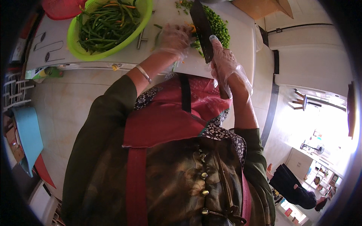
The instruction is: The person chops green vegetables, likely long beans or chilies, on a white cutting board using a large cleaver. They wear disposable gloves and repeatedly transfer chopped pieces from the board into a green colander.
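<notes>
My right hand [224, 60], in a clear plastic glove, grips the handle of a dark kitchen cleaver [201, 29]. Its thumb lies along the blade, which stands just right of my left hand [176, 36]. That hand, gloved alike, rests with curled fingers over some long green pods on the white worktop [240, 42]; what is under the fingers is mostly hidden. Beyond the blade spreads a heap of chopped green pieces [220, 29]. To the left, a lime-green plastic colander [147, 15] holds many whole slim pods [109, 28], green with some orange; chili peppers or beans, I cannot tell which.
A red plastic basket [63, 8] sits at the far left, and a cardboard box [264, 7] at the back right. My red apron [167, 127] touches the worktop's front edge. A blue bin [28, 135] stands on the floor at left; another person [292, 186] is at lower right.
</notes>
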Available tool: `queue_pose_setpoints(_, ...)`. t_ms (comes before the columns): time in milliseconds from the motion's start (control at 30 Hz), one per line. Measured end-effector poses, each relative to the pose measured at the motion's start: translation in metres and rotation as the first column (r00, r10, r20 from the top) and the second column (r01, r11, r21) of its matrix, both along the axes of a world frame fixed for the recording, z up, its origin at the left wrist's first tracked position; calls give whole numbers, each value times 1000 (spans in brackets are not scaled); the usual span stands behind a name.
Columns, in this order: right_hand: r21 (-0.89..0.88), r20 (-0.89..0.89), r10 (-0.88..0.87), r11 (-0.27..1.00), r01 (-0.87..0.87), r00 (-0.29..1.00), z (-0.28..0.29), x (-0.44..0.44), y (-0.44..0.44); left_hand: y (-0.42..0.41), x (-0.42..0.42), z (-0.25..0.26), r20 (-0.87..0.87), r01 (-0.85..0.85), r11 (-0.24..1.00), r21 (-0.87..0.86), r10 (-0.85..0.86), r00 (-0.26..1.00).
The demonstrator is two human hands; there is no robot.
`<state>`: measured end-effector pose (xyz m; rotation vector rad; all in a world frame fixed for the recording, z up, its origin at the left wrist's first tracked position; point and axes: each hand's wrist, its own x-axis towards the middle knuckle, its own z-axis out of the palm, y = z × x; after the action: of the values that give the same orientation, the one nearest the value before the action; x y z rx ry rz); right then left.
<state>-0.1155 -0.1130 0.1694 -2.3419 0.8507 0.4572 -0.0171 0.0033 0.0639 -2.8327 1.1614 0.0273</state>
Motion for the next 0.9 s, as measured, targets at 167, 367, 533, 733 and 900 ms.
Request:
queue_pose_setpoints(167,142,-270,-16,988,56,963,27,13,-10,3,6,-11,94,124,990,-72,-117,989)
queue_pose_setpoints(367,59,109,114,991,-121,987,14,10,-8,-6,13,-27,65,16,945,-325,5,998)
queue_pose_setpoints(533,71,82,112,991,-118,990,-7,30,-11,-5,5,-6,73,83,993,-87,-77,994)
queue_pose_setpoints(733,-526,177,625,713,-463,760,-82,44,-22,1,3,5,40,114,984,-137,-110,993)
queue_pose_setpoints(900,-363,197,500,836,-411,844,-54,41,-26,-3,9,-22,107,50,990,-134,-36,994)
